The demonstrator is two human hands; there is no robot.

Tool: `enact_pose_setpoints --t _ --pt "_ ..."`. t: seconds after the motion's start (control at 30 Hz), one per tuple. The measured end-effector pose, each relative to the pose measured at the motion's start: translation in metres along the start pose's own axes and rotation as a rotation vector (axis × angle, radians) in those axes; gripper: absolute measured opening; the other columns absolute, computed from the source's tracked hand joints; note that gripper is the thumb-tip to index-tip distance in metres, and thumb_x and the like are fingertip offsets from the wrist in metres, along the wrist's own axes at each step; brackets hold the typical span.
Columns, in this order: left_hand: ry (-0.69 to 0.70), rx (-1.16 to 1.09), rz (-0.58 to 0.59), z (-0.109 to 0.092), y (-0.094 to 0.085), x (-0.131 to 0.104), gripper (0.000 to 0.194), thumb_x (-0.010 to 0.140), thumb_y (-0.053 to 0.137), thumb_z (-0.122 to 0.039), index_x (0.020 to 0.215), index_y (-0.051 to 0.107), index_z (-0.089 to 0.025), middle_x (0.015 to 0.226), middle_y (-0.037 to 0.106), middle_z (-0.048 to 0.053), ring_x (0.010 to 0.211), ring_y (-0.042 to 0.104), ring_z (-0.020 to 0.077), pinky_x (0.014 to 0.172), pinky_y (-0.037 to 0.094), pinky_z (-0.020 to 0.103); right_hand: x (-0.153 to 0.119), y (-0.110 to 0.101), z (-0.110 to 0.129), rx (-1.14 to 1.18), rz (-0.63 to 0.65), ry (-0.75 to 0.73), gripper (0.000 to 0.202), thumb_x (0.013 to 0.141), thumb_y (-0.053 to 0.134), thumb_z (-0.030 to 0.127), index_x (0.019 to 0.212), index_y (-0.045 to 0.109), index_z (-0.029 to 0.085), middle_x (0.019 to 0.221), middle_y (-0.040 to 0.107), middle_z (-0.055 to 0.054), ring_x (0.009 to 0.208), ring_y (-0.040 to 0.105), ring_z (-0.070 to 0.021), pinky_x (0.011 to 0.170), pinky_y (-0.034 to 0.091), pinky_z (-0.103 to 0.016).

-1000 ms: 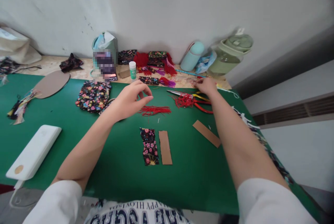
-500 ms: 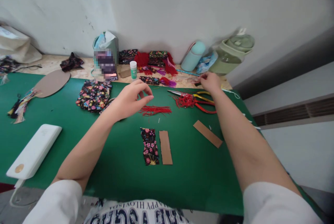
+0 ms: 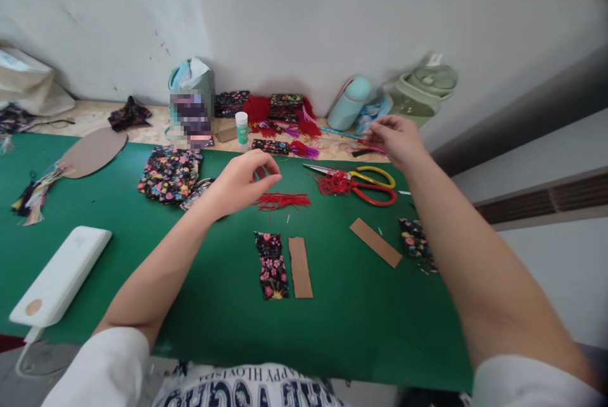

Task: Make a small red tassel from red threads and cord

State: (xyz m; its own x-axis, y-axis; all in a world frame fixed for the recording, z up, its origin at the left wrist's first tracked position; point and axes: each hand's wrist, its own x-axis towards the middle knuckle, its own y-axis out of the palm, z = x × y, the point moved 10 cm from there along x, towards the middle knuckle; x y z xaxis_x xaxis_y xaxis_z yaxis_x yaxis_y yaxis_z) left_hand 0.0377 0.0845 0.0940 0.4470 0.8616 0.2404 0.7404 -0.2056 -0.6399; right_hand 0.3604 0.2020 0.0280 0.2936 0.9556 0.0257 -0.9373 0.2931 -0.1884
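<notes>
Above the green mat, my left hand hovers with loosely curled fingers and the thumb apart, holding nothing. It is nearest to a bundle of red threads. My right hand is raised at the back right, its fingertips pinched together; what they hold, if anything, I cannot make out. Below and left of it lie scissors with yellow and red handles, a tangle of red thread over them. A floral fabric strip lies beside a brown cardboard strip in front.
Another cardboard strip lies at the right, near floral scraps. Folded floral fabric and a white power bank are at left. A glue stick, tasselled floral pieces and a blue bottle stand or lie along the wall.
My right hand has lifted and moved to the right, away from the back ledge, uncovering the scissor handles and floral scraps. My left hand has barely moved.
</notes>
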Motion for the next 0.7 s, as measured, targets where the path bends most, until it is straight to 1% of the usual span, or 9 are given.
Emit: enact_pose_setpoints --t 0.07,0.17,0.27,0.33,0.4,0.47,0.53,0.6,0.7 --pt "-0.025 -0.159 -0.076 0.007 0.002 0.003 0.008 0.082 0.059 -0.024 0.081 0.061 -0.016 0.081 0.065 0.004 0.069 0.060 0.0123 0.066 0.050 0.026 -0.024 0.024 0.011 0.040 0.160 0.019 0.015 0.073 0.071 0.020 0.069 0.057 0.021 0.058 0.056 0.003 0.054 0.058 -0.0128 0.067 0.057 -0.035" --pt "-0.081 -0.382 -0.096 0.018 0.019 0.005 0.022 0.079 0.063 -0.023 0.100 0.061 -0.016 0.108 0.068 0.009 0.067 0.064 0.0103 0.068 0.053 0.027 -0.075 0.072 0.025 0.089 0.458 0.110 0.019 0.067 0.079 0.026 0.071 0.062 0.019 0.063 0.059 0.001 0.054 0.057 -0.0110 0.059 0.056 -0.030" --pt "-0.141 -0.507 0.006 0.026 0.049 0.006 0.047 0.075 0.067 -0.022 0.120 0.055 -0.019 0.129 0.060 0.012 0.062 0.064 0.0083 0.062 0.054 0.026 -0.126 0.111 0.040 0.160 0.654 0.181 0.027 0.061 0.084 0.032 0.073 0.064 0.019 0.061 0.057 0.003 0.052 0.055 -0.0087 0.049 0.051 -0.023" --pt "-0.167 -0.551 0.102 0.030 0.065 0.005 0.041 0.077 0.066 -0.022 0.116 0.058 -0.018 0.122 0.064 0.012 0.061 0.065 0.0089 0.062 0.054 0.026 -0.149 0.130 0.046 0.152 0.760 0.196 0.030 0.061 0.084 0.037 0.075 0.065 0.019 0.062 0.058 0.002 0.053 0.055 -0.0086 0.047 0.048 -0.022" --pt "-0.175 -0.541 0.191 0.035 0.073 0.005 0.017 0.080 0.063 -0.023 0.094 0.065 -0.014 0.092 0.072 0.008 0.064 0.066 0.0115 0.066 0.055 0.027 -0.158 0.138 0.048 0.139 0.795 0.175 0.032 0.061 0.084 0.040 0.074 0.065 0.018 0.061 0.059 0.002 0.053 0.055 -0.0079 0.046 0.048 -0.021" --pt "-0.181 -0.515 0.219 0.041 0.068 0.006 0.009 0.081 0.061 -0.022 0.083 0.065 -0.014 0.069 0.069 0.003 0.064 0.065 0.0127 0.068 0.055 0.028 -0.155 0.136 0.044 0.108 0.769 0.146 0.034 0.060 0.084 0.042 0.074 0.065 0.018 0.060 0.060 0.002 0.051 0.054 -0.0078 0.046 0.046 -0.021" --pt "-0.197 -0.472 0.230 0.046 0.059 0.006 0.007 0.080 0.061 -0.020 0.080 0.064 -0.014 0.067 0.068 0.003 0.064 0.065 0.0124 0.066 0.053 0.027 -0.149 0.130 0.035 0.056 0.722 0.126 0.034 0.059 0.084 0.043 0.074 0.065 0.018 0.058 0.060 0.002 0.050 0.055 -0.0084 0.044 0.044 -0.020" --pt "-0.213 -0.403 0.199 0.048 0.050 0.006 0.009 0.079 0.062 -0.021 0.083 0.064 -0.013 0.074 0.070 0.004 0.060 0.062 0.0109 0.059 0.050 0.024 -0.145 0.126 0.027 0.023 0.694 0.116 0.033 0.060 0.083 0.042 0.075 0.066 0.018 0.058 0.061 0.002 0.051 0.055 -0.0089 0.045 0.043 -0.021" --pt "-0.233 -0.352 0.220 0.046 0.058 0.003 0.041 0.075 0.069 -0.026 0.112 0.060 -0.014 0.088 0.071 0.006 0.055 0.059 0.0095 0.051 0.046 0.022 -0.150 0.128 0.023 0.052 0.711 0.110 0.032 0.059 0.084 0.039 0.075 0.065 0.018 0.059 0.062 0.002 0.052 0.055 -0.0090 0.050 0.045 -0.022"
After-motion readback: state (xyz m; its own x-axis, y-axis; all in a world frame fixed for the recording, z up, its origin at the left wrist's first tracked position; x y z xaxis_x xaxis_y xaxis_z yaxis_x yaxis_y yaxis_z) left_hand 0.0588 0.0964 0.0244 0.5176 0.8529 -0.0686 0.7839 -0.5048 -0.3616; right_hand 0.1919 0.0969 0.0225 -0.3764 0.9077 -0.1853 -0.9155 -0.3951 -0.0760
